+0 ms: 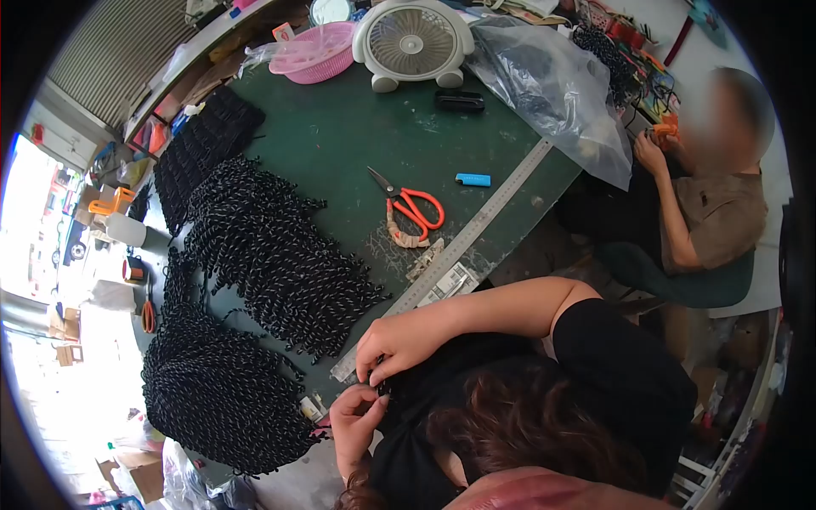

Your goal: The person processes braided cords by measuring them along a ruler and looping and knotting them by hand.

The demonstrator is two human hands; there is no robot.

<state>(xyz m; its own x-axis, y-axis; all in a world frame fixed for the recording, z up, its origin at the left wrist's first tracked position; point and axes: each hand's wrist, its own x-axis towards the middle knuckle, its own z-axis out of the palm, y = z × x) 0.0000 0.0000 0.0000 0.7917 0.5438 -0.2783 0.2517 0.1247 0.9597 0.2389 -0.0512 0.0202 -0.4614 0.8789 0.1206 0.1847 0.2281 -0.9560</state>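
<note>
My right hand (pixel 393 342) and my left hand (pixel 355 416) meet at the near table edge, fingers pinched together. Between their fingertips is a short bit of black cord (pixel 382 388), mostly hidden by the fingers and my black shirt. Beside my left hand lies a large rounded bundle of black cords with white flecks (pixel 225 395). A second heap of the same cords (pixel 276 255) spreads just beyond it. The long metal ruler (pixel 484 217) runs along the table edge, its near end close to my right hand. Red-handled scissors (pixel 412 212) lie partly open past the ruler.
On the green table (pixel 323 153) are a blue lighter (pixel 473 179), a black case (pixel 459 101), a grey fan (pixel 411 42), a pink basket (pixel 316 55) and a clear plastic bag (pixel 544 85). A seated co-worker (pixel 714 204) at right holds something orange. More dark cord bundles (pixel 200 144) lie at far left.
</note>
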